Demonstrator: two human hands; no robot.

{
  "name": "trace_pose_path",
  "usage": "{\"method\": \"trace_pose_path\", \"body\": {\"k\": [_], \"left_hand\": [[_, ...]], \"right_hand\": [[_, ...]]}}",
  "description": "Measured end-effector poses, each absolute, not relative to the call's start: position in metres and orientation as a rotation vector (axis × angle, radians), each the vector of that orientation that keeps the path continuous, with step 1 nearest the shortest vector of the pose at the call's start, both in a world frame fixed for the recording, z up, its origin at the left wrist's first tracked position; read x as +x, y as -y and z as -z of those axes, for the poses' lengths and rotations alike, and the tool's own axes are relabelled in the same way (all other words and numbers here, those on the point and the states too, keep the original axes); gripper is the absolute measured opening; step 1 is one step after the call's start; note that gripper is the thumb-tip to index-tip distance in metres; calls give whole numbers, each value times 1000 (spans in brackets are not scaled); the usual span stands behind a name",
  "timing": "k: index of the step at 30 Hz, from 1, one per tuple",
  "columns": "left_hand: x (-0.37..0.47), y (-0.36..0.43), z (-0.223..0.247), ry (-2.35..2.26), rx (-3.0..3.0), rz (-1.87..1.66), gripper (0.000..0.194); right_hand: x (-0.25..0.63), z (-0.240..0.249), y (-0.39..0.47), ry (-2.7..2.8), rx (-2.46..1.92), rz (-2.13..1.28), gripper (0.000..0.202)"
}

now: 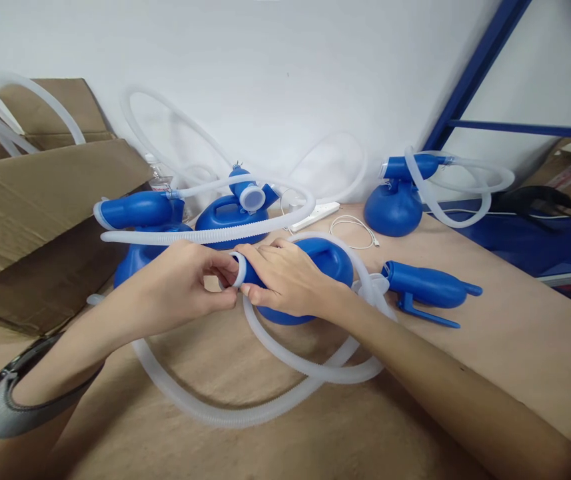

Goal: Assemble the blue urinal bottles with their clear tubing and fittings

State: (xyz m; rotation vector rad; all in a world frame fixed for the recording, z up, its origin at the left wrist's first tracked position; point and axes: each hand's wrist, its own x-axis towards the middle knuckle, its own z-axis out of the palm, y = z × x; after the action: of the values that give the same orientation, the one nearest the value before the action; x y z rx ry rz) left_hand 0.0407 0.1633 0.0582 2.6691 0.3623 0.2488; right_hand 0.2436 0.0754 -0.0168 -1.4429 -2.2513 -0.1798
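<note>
A blue plastic urinal bottle (332, 257) rests on the brown tabletop in the centre, its side handle showing. My right hand (288, 277) is wrapped over its blue neck piece, hiding most of it. At the neck's mouth, which points left, sits a white ring (240, 269). My left hand (200, 277) pinches at this ring with thumb and fingers, some fingertips hidden at the opening. A translucent corrugated hose (285, 357) loops around the bottle and below my forearms. Right of the bottle lies a loose blue spout piece (428, 285) with a strap-like arm.
Similar blue bottles with hoses stand at the left (138, 210), back (232, 217) and right (394, 208). A cardboard box (50, 200) with hoses fills the left side. A white power strip (318, 217) and cable (355, 230) lie behind. Blue shelving (485, 60) rises at right.
</note>
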Motion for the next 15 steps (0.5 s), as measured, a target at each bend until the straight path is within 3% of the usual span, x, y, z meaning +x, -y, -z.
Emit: {"method": "trace_pose_path", "body": {"k": [15], "left_hand": [[33, -175, -54, -34, 2836, -329, 17]], "right_hand": [[244, 16, -78, 2267, -1461, 196, 75]]}}
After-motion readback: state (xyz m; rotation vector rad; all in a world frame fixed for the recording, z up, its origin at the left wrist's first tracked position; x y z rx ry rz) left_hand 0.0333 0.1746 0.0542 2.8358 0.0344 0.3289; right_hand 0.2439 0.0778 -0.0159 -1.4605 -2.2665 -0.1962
